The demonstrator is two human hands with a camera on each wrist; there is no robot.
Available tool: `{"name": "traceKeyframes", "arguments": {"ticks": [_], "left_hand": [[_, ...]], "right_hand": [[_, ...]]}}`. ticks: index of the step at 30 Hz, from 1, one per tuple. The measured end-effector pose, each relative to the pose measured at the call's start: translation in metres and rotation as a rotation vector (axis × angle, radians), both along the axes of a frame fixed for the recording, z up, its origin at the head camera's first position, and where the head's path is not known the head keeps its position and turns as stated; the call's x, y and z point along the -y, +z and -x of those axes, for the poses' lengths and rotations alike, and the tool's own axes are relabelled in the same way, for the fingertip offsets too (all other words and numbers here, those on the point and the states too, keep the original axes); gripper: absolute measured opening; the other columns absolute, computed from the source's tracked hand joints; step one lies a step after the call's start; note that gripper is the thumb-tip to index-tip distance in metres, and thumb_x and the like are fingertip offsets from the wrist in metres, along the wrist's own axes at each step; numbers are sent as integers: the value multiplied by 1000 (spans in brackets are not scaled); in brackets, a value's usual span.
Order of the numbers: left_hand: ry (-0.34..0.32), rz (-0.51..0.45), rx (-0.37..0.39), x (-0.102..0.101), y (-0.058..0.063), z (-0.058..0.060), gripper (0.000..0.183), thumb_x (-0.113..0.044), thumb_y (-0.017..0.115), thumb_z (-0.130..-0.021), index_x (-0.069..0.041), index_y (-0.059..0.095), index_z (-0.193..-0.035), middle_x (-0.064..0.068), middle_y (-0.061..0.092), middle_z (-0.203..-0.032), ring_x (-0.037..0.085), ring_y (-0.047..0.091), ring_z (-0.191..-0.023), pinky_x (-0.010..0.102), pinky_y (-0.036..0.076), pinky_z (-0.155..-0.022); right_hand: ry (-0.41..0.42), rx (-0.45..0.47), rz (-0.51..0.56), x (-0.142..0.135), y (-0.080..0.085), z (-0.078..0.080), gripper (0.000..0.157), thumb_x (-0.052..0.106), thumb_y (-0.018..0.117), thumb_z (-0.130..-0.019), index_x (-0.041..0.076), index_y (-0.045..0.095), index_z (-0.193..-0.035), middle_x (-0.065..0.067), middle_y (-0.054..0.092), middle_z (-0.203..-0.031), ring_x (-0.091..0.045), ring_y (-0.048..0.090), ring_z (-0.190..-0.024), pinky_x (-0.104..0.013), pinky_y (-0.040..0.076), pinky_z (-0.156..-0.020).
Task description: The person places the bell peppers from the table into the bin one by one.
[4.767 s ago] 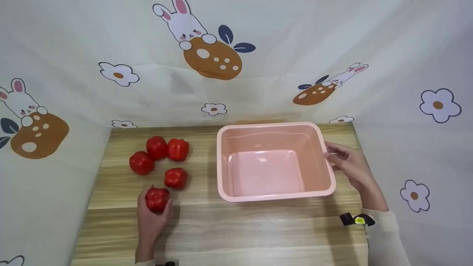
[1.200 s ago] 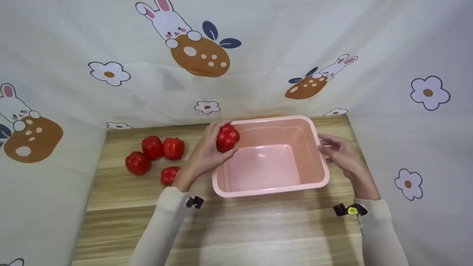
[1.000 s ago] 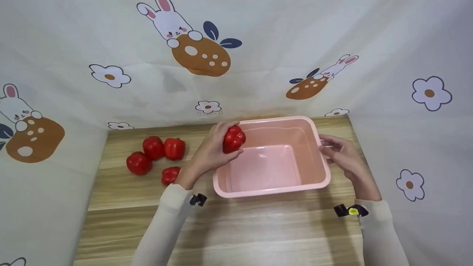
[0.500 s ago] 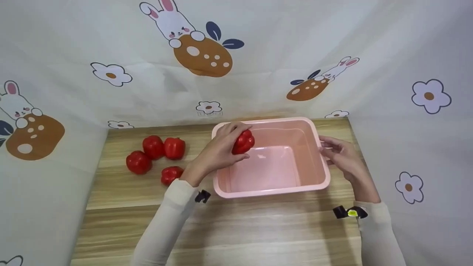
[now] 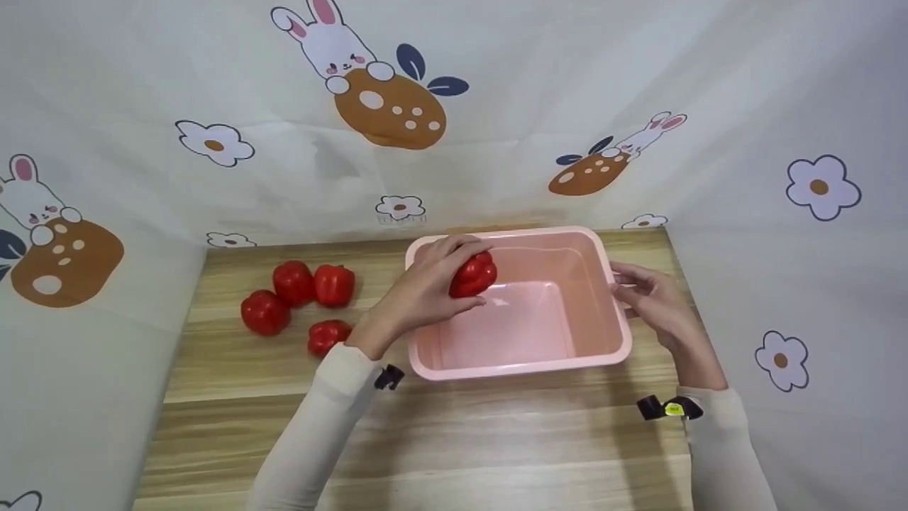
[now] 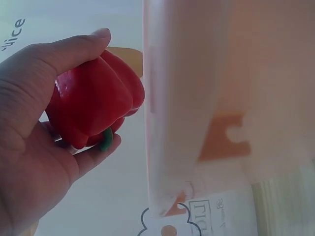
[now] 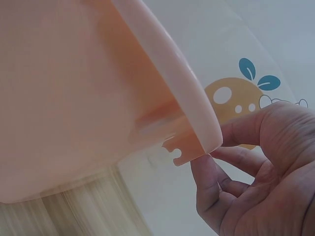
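In the head view my left hand [image 5: 425,291] holds a red bell pepper [image 5: 477,275] over the left part of a pink plastic basin [image 5: 521,370]. Fingers and thumb wrap the pepper's sides, and its green stem [image 6: 106,139] shows in the left wrist view. Thumb and fingers of my right hand [image 7: 266,167] pinch the basin's rim [image 7: 211,132] at its right side. No pepper shows on the visible part of the basin's floor. Several more red bell peppers [image 5: 335,285] lie on the table left of the basin, one partly hidden behind my left wrist.
The wooden table [image 5: 496,447] is bounded at the back and sides by a pale curtain [image 5: 305,177] printed with rabbits and flowers. The basin stands near the back curtain. My left forearm [image 5: 312,433] crosses the table's front left.
My left hand has lifted the bell pepper from the table's left side and carried it right, over the basin, drifting further right in the last second. My right hand has kept the rim.
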State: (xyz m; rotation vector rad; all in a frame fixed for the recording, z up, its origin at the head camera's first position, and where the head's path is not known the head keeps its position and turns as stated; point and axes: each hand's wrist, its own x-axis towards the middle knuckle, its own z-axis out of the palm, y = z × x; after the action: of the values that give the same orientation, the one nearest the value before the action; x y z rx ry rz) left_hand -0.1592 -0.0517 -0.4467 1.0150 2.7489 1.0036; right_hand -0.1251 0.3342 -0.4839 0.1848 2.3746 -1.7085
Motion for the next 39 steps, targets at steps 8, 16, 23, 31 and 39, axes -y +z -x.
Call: {"name": "traceKeyframes", "arguments": {"ticks": [8, 16, 23, 31, 39], "left_hand": [[-17, 27, -12, -4, 11, 3, 77, -29, 87, -87, -22, 51, -155, 5, 51, -155, 28, 48, -145, 58, 46, -117], [-14, 70, 11, -8, 20, 3, 81, -34, 87, -87, -31, 47, -157, 1, 49, -156, 24, 46, -146, 56, 49, -114], [-21, 10, -29, -11, 27, 2, 73, -39, 82, -93, -28, 48, -157, -2, 55, -153, 20, 52, -142, 48, 54, -114], [8, -45, -134, 1, 32, 2, 59, -39, 76, -98, -25, 57, -151, -1, 62, -146, 21, 56, -139, 49, 45, -122], [89, -65, -111, 26, 22, -1, 57, -39, 76, -97, -24, 58, -150, 1, 64, -140, 21, 58, -134, 48, 50, -118]], "right_hand": [[2, 15, 19, 0, 1, -1, 52, 12, 62, -106, -2, 50, -154, -8, 68, -122, -2, 71, -96, -32, 67, -79], [-9, 8, -4, 0, -1, 0, 52, 13, 64, -105, -1, 52, -153, -10, 69, -123, -2, 72, -95, -33, 67, -79], [3, 0, 16, -1, -1, 0, 50, 11, 62, -105, -2, 52, -152, -14, 70, -123, -4, 73, -92, -32, 67, -75], [-2, 2, 19, -3, 0, -1, 51, 12, 62, -105, -2, 51, -153, -14, 69, -126, -3, 73, -94, -32, 67, -77], [-15, 5, 23, -6, -2, -2, 52, 13, 62, -106, -3, 50, -154, -3, 69, -118, -2, 71, -94, -30, 67, -77]]}}
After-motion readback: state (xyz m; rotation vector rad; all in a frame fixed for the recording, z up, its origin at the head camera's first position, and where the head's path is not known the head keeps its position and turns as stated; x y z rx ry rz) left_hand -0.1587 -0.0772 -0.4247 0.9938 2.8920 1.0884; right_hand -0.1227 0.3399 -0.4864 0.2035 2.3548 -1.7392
